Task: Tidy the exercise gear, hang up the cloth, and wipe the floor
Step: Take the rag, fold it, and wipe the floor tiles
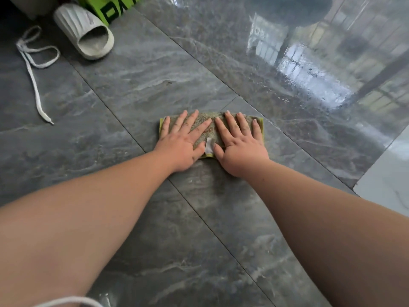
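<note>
A folded green-grey cloth (211,121) with a yellow-green edge and a white tag lies flat on the dark grey marble-pattern floor (137,89). My left hand (182,142) presses on the cloth's left half with fingers straight and spread. My right hand (238,145) presses on its right half the same way. Both arms reach forward from the bottom of the view. The floor beyond the cloth, to the right, shines wet with window reflections.
A white slipper (85,29) lies at the top left beside a green box with black letters (110,9). A white shoelace (33,69) trails over the floor at the left. A lighter tile (389,173) begins at the right edge.
</note>
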`<state>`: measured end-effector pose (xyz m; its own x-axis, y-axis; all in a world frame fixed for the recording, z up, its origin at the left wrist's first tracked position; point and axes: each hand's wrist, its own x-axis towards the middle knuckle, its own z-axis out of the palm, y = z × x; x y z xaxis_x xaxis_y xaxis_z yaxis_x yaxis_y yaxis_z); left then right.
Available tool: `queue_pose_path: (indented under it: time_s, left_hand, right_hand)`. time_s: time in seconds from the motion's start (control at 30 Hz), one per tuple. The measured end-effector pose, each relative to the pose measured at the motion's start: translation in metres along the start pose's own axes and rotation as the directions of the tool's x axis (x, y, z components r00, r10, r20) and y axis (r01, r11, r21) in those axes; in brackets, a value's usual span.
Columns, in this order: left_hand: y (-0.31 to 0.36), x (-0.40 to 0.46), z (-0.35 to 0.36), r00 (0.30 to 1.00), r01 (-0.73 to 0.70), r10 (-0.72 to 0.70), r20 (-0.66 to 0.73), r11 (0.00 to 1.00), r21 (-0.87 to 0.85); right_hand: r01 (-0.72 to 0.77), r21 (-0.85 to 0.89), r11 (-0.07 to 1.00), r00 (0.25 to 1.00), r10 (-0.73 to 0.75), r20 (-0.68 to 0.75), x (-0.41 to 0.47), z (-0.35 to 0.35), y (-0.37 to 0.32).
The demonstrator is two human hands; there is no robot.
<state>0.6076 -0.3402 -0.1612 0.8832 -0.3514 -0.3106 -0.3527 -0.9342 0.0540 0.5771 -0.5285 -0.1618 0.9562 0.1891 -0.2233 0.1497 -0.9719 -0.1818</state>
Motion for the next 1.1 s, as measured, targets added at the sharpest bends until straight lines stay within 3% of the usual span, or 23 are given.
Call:
queue_pose_path:
  time_s: [0.3,0.53,1.1]
  left_hand:
    - [-0.018,0.033,-0.018,0.998,-0.052,0.051,0.033,0.999,0.012]
    - [-0.021,0.039,-0.031,0.978,-0.078,0.082,0.191,0.997,-0.028]
    - [-0.023,0.046,-0.043,0.942,-0.088,0.098,0.322,0.995,-0.044]
  right_hand:
    - [-0.026,0.003,1.0,0.998,0.026,0.055,0.034,-0.015,-0.001]
    - [-0.056,-0.001,0.998,0.977,0.055,0.208,0.041,-0.027,-0.003]
    - [-0.094,-0.012,0.996,0.911,0.091,0.402,0.05,-0.044,-0.005]
